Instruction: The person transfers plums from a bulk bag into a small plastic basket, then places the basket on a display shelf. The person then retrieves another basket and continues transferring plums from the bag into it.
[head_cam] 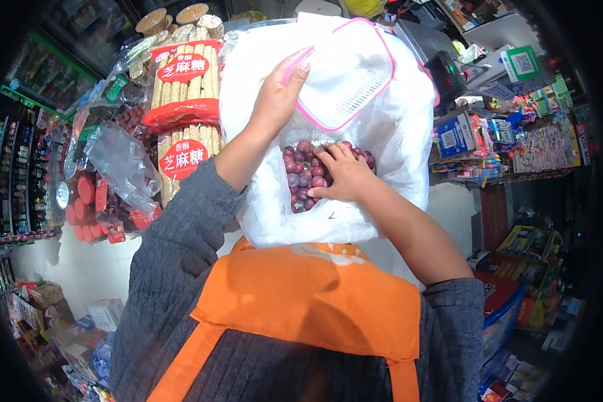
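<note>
Dark red, round fruits that look like plums or grapes (301, 168) lie deep in a large container lined with a white plastic bag (261, 221). My right hand (344, 173) rests on the fruits with its fingers spread, holding none that I can see. Above them, my left hand (281, 90) grips the pink edge of a clear plastic bag (354, 65) with a pink rim and a printed grid of small marks. That bag is tilted over the back part of the container. What it holds, if anything, cannot be made out.
Packs of sesame candy sticks (186, 90) lie left of the container, beside red-lidded jars (83, 206) and an empty-looking clear bag (123, 151). On the right stand a dark electronic device (444, 75), a blue card with a printed code (452, 138) and a rack of small packets (542, 145).
</note>
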Tool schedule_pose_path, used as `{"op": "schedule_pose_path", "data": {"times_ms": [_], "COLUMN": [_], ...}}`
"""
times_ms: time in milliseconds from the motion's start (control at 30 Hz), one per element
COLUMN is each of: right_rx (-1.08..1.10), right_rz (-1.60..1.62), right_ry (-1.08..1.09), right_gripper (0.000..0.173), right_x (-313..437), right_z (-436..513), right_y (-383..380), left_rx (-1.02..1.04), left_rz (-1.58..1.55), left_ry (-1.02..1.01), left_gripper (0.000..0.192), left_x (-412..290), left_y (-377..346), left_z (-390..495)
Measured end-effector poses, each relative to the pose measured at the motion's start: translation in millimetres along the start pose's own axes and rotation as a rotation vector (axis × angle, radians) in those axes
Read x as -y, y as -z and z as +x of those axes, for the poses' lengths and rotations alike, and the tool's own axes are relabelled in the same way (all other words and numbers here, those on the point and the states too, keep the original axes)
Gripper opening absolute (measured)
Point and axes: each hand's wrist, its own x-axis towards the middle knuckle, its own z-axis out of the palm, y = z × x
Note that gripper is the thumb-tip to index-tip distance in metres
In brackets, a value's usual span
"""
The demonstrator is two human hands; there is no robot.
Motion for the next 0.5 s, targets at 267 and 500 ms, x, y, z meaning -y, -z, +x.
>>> {"op": "schedule_pose_path", "data": {"times_ms": [267,500], "right_rx": [0.03,-0.034], "right_rz": [-0.025,0.07], "right_ry": [0.226,0.245], "right_gripper": [0.068,0.059], "right_x": [10.5,12.2], "right_z": [-22.1,-13.8], "right_y": [-8.4,-16.7], "left_rx": [0.098,0.229], "left_rz": [0.157,0.356], "left_ry": [0.015,0.065], "left_gripper": [0.056,0.065], "left_x": [13.1,9.6], "left_y": [2.6,-1.8], "left_z": [-0.5,-9.1]}}
